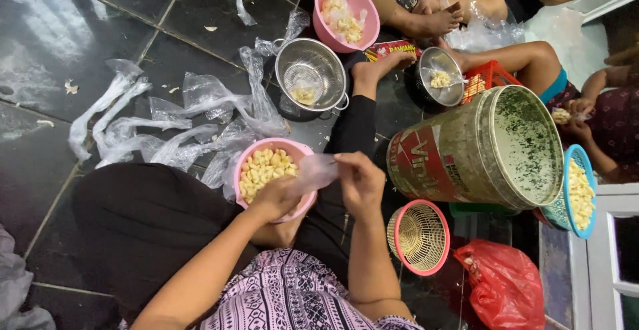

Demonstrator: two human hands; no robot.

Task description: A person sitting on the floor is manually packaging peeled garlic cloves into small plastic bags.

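My left hand and my right hand both grip a small clear plastic bag, stretched between them just above my lap. Right under the bag and my left hand sits a pink bowl full of peeled pale-yellow cloves. My legs in black cloth lie under and left of the bowl.
Several empty clear bags litter the dark tiled floor at left. A metal colander, another pink bowl, a large stained bucket, a blue basket, a small woven basket and a red bag surround me. Other people's legs sit top right.
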